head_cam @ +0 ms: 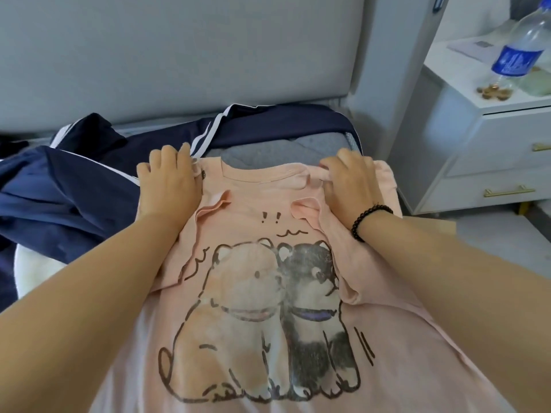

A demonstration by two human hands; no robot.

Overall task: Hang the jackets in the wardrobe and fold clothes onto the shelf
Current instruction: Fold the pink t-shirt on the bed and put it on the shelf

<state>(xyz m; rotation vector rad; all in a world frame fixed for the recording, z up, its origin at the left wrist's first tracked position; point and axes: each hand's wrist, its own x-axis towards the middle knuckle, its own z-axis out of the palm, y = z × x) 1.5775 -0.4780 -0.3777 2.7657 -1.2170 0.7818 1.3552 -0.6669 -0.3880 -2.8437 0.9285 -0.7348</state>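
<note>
Your left hand (168,181) lies on the left shoulder of the pink shirt (256,281), fingers curled over the shoulder edge and gripping the cloth there. Your right hand (347,187) sits on the opposite shoulder, its fingers bunching a fold of the same fabric near the collar. A black bead bracelet (368,220) circles that wrist.

You have the shirt spread front-up on the bed, collar away from you, both sleeves folded in over the chest. Its print shows two cartoon dogs, one pale, one dark, sitting side by side below your hands. The hem runs out of view at the bottom edge.

Just beyond your left hand lies a navy jacket (74,186) with white stripes, crumpled and reaching along the grey headboard (179,55). Some grey cloth (274,155) shows past the collar, between your hands.

To your right stands a white nightstand (489,138) with gold drawer handles. On it a clear bottle (518,52) with a blue label appears tilted, and a small gold-coloured object (493,92) lies beside its base.
</note>
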